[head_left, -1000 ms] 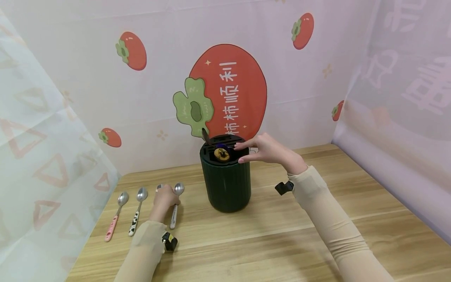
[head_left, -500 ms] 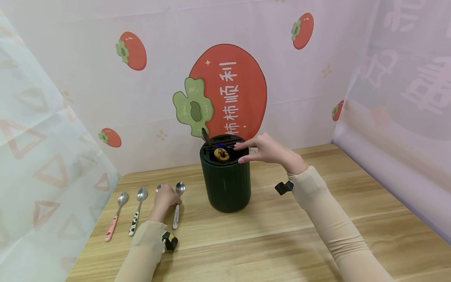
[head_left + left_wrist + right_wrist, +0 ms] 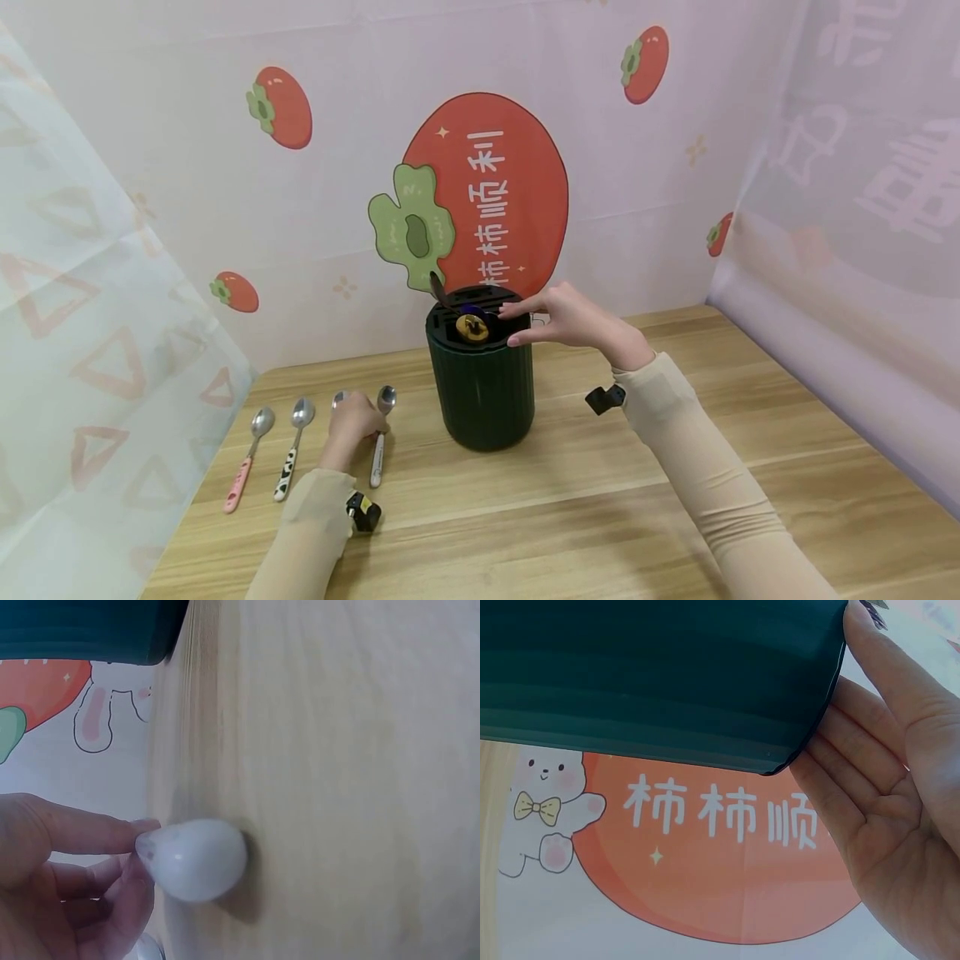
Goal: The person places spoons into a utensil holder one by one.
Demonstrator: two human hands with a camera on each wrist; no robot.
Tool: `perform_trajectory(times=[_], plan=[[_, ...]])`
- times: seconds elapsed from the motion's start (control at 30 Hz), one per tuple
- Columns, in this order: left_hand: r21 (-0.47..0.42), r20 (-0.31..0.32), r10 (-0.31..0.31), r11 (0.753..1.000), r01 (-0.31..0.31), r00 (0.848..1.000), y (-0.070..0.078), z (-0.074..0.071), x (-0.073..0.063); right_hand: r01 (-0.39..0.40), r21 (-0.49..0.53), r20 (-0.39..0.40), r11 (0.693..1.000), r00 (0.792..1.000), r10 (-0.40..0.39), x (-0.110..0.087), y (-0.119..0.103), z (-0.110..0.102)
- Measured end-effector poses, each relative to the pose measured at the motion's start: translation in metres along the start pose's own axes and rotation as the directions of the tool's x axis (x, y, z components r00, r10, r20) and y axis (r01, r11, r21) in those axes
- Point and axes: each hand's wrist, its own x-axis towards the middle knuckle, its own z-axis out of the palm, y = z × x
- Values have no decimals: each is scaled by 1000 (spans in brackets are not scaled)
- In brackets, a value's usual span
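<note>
My left hand [image 3: 355,418] pinches a spoon [image 3: 377,462] with a white handle near its middle. In the left wrist view the rounded end of the white handle [image 3: 199,859] points at the camera, thumb and finger at its narrow part. Under that hand another spoon [image 3: 340,397] shows only its metal bowl. My right hand [image 3: 573,319] rests at the right rim of a dark green ribbed utensil holder [image 3: 483,392], thumb at the front edge and fingers over the opening. In the right wrist view its fingers lie fairly straight along the holder's edge.
Left on the wooden table [image 3: 525,525] lie a pink-handled spoon [image 3: 238,486] and a spoon with a black-and-white handle [image 3: 287,475]. Out of the holder stick a dark utensil [image 3: 441,292] and a round yellow-brown piece [image 3: 472,328]. A printed backdrop [image 3: 337,208] stands behind.
The white-handled spoon has slid a little to the right in my left hand's pinch, its bowl and handle shifting together. My right hand has stayed at the holder's rim.
</note>
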Motion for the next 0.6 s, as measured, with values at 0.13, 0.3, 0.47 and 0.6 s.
perform_trajectory(times=[0.13, 0.3, 0.47, 0.6], plan=[[-23, -1, -1, 1000, 1, 1000, 1, 0, -1, -2, 1, 1, 1000, 1000, 2, 0, -1, 0], [-57, 2, -3, 998, 4, 1000, 2, 1, -1, -6, 6, 0, 1000, 1000, 6, -1, -1, 0], [-80, 4, 5, 997, -5, 1000, 4, -1, -2, -4, 8, -2, 1000, 1000, 4, -1, 0, 0], [-87, -12, 37, 996, -38, 999, 4, -3, -3, 0, 5, -6, 1000, 1000, 0, -1, 1, 1]])
